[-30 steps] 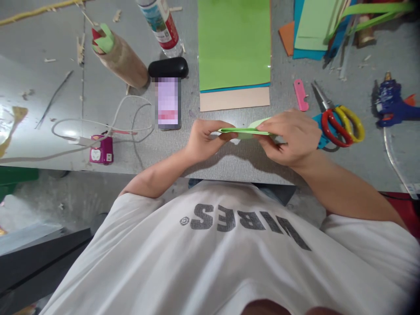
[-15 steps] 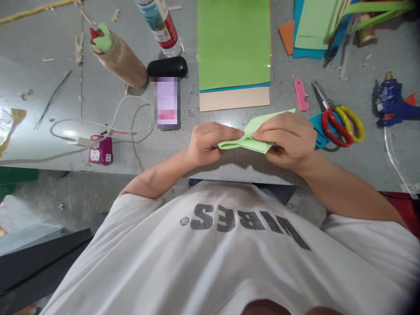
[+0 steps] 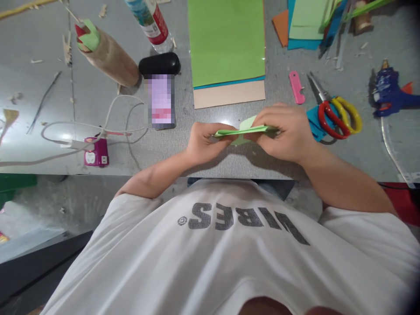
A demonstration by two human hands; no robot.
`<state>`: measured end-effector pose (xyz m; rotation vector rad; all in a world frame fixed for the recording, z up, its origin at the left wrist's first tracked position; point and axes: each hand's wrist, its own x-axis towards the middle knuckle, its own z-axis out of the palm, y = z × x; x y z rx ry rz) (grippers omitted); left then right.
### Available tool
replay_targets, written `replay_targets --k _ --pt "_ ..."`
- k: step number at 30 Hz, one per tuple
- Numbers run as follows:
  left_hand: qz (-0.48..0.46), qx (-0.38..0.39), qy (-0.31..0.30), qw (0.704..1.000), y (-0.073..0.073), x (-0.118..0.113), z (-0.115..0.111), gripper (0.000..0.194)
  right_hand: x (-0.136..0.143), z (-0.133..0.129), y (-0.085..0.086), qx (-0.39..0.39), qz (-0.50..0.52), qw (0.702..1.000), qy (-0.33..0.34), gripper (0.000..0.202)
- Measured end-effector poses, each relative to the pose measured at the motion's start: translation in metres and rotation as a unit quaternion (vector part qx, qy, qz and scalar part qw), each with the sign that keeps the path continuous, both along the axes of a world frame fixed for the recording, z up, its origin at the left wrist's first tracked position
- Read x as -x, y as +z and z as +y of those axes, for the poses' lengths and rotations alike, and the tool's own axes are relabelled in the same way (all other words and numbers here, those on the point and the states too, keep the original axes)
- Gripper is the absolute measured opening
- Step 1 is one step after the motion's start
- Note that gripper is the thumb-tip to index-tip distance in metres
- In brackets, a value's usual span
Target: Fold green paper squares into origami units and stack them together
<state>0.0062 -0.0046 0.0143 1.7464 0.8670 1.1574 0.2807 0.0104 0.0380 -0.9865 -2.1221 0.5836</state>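
A folded piece of light green paper is held between both hands above the front edge of the table, its folded edge turned up toward me. My left hand pinches its left end between thumb and fingers. At the right end, my right hand grips it, fingers behind and thumb below. Parts of the paper stick out above and below the fold, and the fingers hide the rest. Beyond the hands lies a stack of coloured sheets, green on top. Red-and-yellow-handled scissors rest on a blue piece right of my right hand.
Left of the stack are a phone, a black case, a water bottle and a brown wrapped cylinder. A white cable runs by a purple adapter. To the right are a pink cutter and a blue glue gun.
Both hands have tilted the green paper, so its folded edge now faces me instead of its broad side. The view has shifted slightly, moving the table items left and up.
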Motion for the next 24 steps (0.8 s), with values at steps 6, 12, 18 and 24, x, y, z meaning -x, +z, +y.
replay_targets --k 6,12,18,24 --pt "-0.044 0.113 0.05 0.991 -0.005 0.0 0.01 0.054 -0.01 0.014 -0.003 0.026 0.051 0.998 -0.03 0.043" --pt "-0.049 0.101 0.074 0.991 -0.007 -0.002 0.012 0.057 -0.015 0.023 -0.008 0.002 0.059 0.998 -0.022 0.041" --pt "0.021 -0.054 0.1 0.993 -0.006 0.016 0.021 0.045 -0.028 0.022 -0.015 -0.052 0.027 0.996 -0.061 0.044" --pt "0.062 -0.196 0.071 0.976 -0.008 0.039 0.048 0.072 -0.045 0.025 -0.045 -0.18 0.033 0.981 -0.064 0.059"
